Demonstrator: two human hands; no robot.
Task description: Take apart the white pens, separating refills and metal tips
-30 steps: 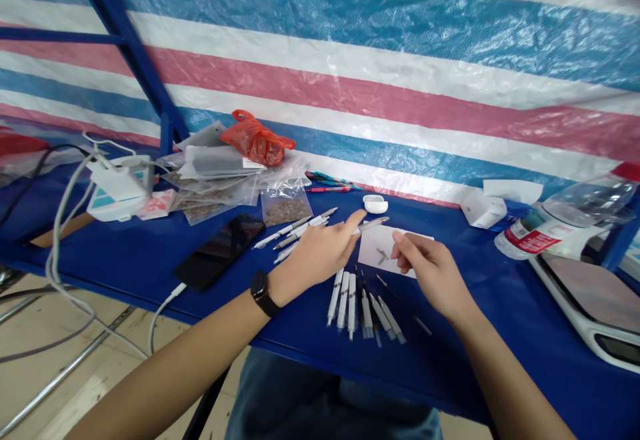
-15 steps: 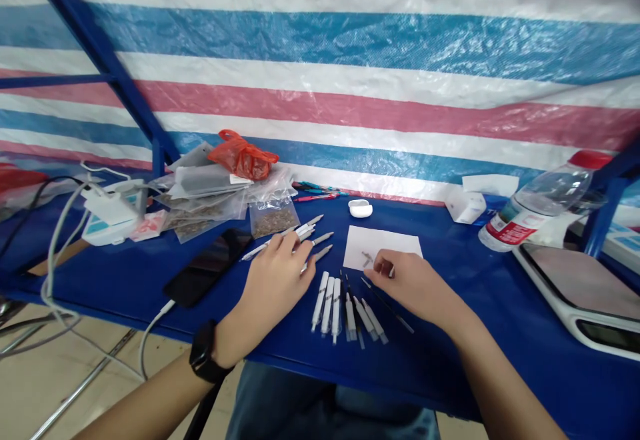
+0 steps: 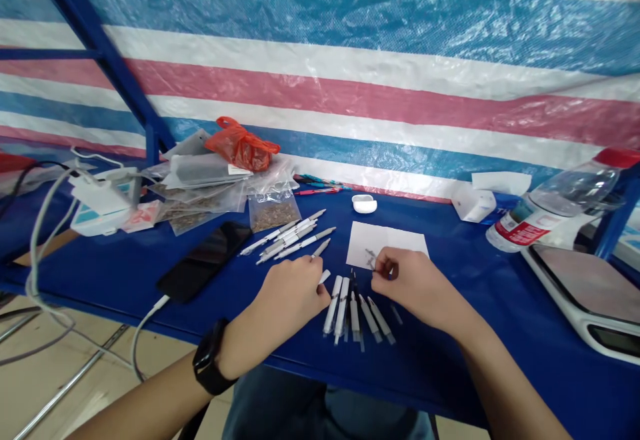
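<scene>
My left hand (image 3: 293, 300) rests on the blue table (image 3: 440, 367) with its fingers closed on a white pen barrel (image 3: 325, 277), whose end shows past the fingertips. My right hand (image 3: 415, 283) pinches at a small dark part (image 3: 371, 260) lying on a white sheet of paper (image 3: 387, 243). Between my hands and just below them lies a row of several white pens (image 3: 343, 310) with thin dark tips. Several more white pens (image 3: 287, 240) lie together beyond my left fingers.
A black phone (image 3: 203, 260) on a white cable lies left of my hands, near clear bags of dry brown material (image 3: 274, 213) and an orange plastic bag (image 3: 240, 147). A white earbud case (image 3: 364, 204), plastic bottle (image 3: 560, 203) and digital scale (image 3: 585, 293) stand farther along. A striped tarp hangs behind.
The view has shifted slightly. My left hand has moved right from the upper pens towards the row, with a white barrel now showing at its fingers. My right fingers have drawn closer together over the paper.
</scene>
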